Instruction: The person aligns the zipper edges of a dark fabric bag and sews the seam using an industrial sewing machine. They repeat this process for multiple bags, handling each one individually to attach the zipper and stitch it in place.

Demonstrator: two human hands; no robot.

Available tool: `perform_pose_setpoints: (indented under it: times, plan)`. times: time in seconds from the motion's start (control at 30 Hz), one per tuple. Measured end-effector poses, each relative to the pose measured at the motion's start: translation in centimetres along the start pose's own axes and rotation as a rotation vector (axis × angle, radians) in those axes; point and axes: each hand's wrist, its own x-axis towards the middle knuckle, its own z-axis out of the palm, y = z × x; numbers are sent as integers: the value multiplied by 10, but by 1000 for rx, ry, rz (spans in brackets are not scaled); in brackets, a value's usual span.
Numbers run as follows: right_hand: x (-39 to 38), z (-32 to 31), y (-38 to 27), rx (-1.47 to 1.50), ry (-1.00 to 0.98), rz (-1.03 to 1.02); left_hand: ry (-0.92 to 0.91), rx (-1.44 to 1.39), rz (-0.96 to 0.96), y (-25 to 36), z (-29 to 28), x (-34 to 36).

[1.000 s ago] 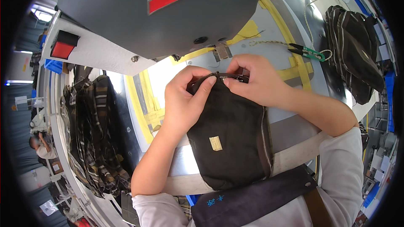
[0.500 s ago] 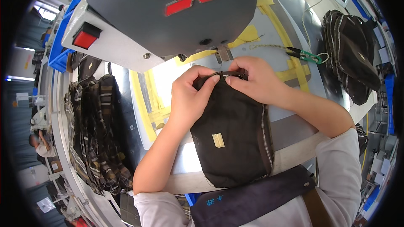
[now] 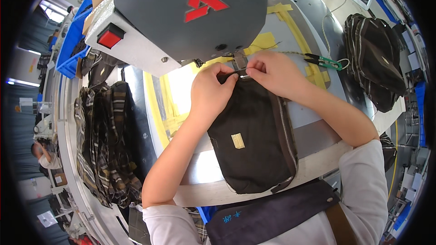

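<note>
A dark brown fabric bag piece (image 3: 250, 154) with a metal zipper down its right side and a small pale label hangs toward me over the table edge. Its top edge, where a short stretch of zipper shows, lies just below the presser foot (image 3: 240, 61) of a grey sewing machine (image 3: 195, 31). My left hand (image 3: 212, 88) pinches that edge on the left, thumb on top. On the right, my right hand (image 3: 274, 75) pinches the same edge close to the foot. The fingertips beneath the fabric are hidden.
Plaid and dark bag pieces (image 3: 106, 140) are piled at the left, below a blue bin (image 3: 70, 61). Green-handled thread snips (image 3: 324, 61) lie at the right, near a stack of dark zippered pieces (image 3: 374, 63). Yellow tape (image 3: 295, 22) marks the work plate. A person sits far left.
Both hands have brought the bag's top edge slightly up, closer to the presser foot. My right fingers have shifted along the zipper edge. The view has tilted a little.
</note>
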Motion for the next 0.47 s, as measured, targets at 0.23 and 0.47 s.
perform_pose_setpoints:
  times: [0.23,0.47]
  plan:
    - [19,-3,-3,-83,-84,103,-131,83,-79,4,-4,16]
    - [38,-8,-11,-157,-133,159,-84,50,-53,-3,-5,32]
